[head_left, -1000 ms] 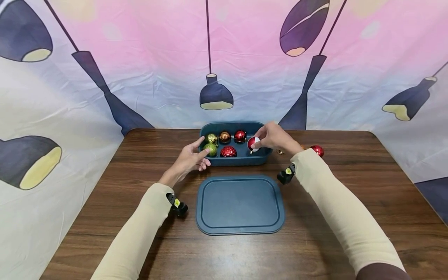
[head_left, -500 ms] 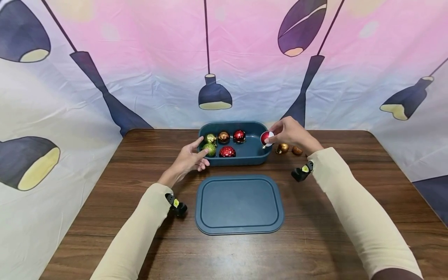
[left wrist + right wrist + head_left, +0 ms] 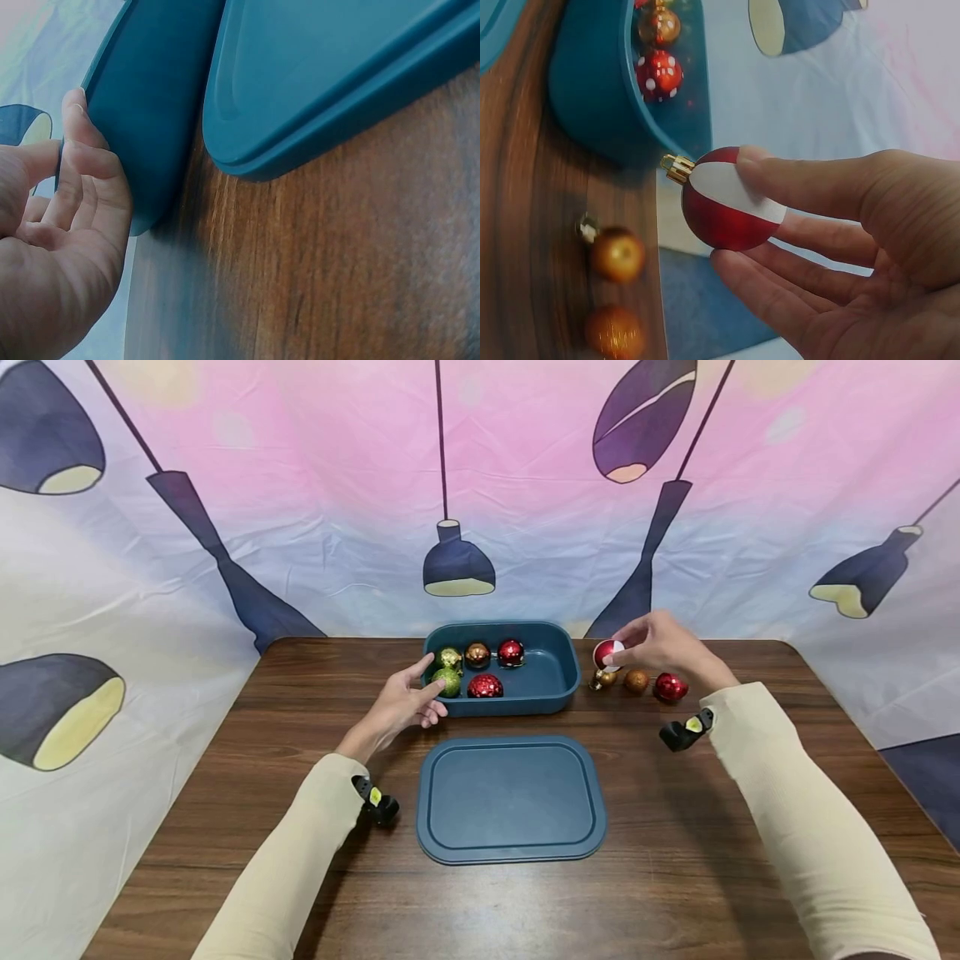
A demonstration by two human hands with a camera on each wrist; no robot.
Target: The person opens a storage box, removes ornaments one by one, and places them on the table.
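Observation:
My right hand pinches a red and white Christmas bauble between thumb and fingers. It holds the bauble above the table, just right of the blue box. In the right wrist view the bauble's gold cap points toward the box. My left hand holds the box's left end, thumb at the rim and fingers along the outside wall. Inside the box lie a yellow-green bauble, a green bauble, a copper bauble, a red bauble and a larger glittery red bauble.
On the table right of the box lie a gold bauble, an orange-brown glitter bauble and a red bauble. A flat blue lid lies in front of the box. A printed cloth hangs behind the table.
My right hand has moved right with the red and white bauble, from over the box to beyond its right end. The left hand has stayed at the box.

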